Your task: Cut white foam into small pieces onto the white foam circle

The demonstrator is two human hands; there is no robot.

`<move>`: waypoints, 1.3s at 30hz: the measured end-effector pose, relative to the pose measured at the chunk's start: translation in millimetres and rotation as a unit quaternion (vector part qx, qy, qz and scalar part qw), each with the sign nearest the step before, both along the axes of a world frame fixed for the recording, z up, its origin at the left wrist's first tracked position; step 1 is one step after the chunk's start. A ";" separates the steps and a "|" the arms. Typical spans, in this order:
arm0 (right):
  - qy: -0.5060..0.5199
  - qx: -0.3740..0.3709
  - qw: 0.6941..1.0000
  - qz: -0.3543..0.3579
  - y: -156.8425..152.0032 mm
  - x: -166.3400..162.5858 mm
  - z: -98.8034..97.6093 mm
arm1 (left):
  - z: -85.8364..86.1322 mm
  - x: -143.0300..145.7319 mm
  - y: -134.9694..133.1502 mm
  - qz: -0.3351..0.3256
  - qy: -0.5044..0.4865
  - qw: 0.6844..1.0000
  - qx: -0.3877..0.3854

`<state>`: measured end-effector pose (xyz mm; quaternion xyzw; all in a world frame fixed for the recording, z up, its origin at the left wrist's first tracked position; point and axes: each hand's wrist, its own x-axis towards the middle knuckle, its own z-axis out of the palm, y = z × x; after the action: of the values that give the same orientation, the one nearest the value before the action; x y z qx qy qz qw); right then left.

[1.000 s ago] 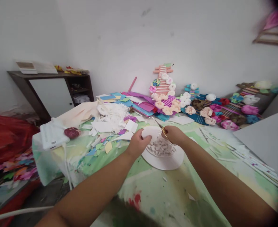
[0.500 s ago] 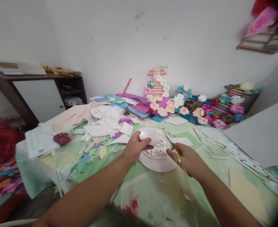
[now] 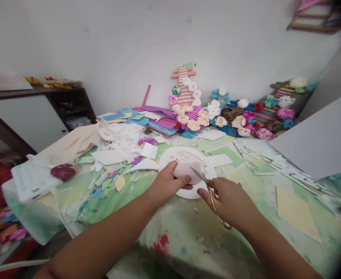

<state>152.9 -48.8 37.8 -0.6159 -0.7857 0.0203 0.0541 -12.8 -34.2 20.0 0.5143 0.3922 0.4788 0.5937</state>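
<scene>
Between the thumb and fingers of my left hand (image 3: pixel 170 180) is a small piece of white paper (image 3: pixel 187 170). My right hand (image 3: pixel 228 199) grips a pair of gold-handled scissors (image 3: pixel 213 197), its blades pointing up and left at the paper's right edge. I cannot tell whether the blades touch the paper. Below both hands lies a round white plate (image 3: pixel 184 193) with small white cut pieces (image 3: pixel 184 156) in it, partly hidden by the paper and my left hand.
White paper strings (image 3: pixel 124 135) and coloured sheets (image 3: pixel 164 120) pile up at the back left. Flower-decorated guitar shapes (image 3: pixel 187 100) lean on the wall. A white device (image 3: pixel 33 180) with a cable sits at the left edge. Thin white sticks (image 3: pixel 292 170) lie to the right.
The scissors' tips have come from beside the white paper onto its right edge in view. The paper has tilted and moved slightly right. The whole view has shifted a little.
</scene>
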 end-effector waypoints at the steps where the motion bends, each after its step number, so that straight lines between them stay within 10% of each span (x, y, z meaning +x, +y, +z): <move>1: -0.016 0.001 1.000 -0.003 0.5 0.6 -1.3 | -0.5 0.2 0.5 -0.003 0.008 1.000 -0.003; 16: -0.061 0.054 0.996 0.039 3.5 11.1 -15.1 | -7.6 1.3 6.8 -0.022 -0.007 1.000 -0.006; 39: 0.116 -0.099 0.988 0.021 9.4 3.4 -32.3 | -12.8 -5.6 17.6 -0.056 -0.052 0.996 -0.050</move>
<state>156.3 -39.5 5.5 -0.5953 -0.7808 0.1701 0.0837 -18.4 -16.6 7.2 0.4791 0.3551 0.4510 0.6641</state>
